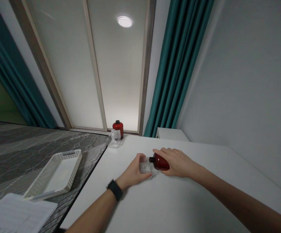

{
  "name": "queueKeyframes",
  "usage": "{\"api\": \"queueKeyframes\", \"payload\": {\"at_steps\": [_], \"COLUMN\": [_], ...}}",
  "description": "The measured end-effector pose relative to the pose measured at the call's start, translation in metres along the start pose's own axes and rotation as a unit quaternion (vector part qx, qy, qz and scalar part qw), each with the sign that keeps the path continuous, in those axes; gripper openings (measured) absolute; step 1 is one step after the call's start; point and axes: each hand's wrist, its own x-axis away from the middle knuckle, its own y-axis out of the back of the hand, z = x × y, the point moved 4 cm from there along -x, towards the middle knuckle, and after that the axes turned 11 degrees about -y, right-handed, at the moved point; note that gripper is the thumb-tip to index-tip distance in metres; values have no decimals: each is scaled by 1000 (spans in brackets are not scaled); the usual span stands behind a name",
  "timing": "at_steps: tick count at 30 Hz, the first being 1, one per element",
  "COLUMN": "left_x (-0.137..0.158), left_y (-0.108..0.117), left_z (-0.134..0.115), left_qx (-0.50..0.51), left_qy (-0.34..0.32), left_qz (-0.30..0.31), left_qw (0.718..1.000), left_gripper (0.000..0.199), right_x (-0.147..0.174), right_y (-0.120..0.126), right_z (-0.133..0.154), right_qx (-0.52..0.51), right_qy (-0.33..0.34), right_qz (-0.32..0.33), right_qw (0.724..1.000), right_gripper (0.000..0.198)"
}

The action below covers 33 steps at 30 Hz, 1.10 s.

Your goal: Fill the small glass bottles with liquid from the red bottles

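My right hand (176,161) is wrapped round a dark red bottle (161,161) with a black neck. The bottle lies tilted nearly level, its neck pointing left. Its mouth is at the rim of a clear container (145,166), which my left hand (136,170) grips between thumb and fingers. The container stands on or just above the white table; I cannot tell which. Whether any liquid is running from the bottle cannot be made out. A black watch (115,189) is on my left wrist.
Another red bottle (121,127) with a black cap stands upright at the table's far left corner, beside a clear plastic container (115,142). On the grey striped surface to the left are a white perforated basket (76,165) and papers (21,213). The white table (179,200) lies under my hands.
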Motion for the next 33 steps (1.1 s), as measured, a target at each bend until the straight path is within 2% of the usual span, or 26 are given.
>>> {"api": "queueKeyframes", "payload": {"at_steps": [33], "left_x": [-1], "left_y": [2], "left_z": [-3], "left_qx": [0], "left_qy": [9], "left_qz": [9], "left_qw": [1000], "left_gripper": [55], "right_x": [-1], "right_y": [0], "right_z": [0], "right_qx": [0], "right_qy": [1], "right_qz": [18], "right_qw": [1000], "right_gripper": [74]}}
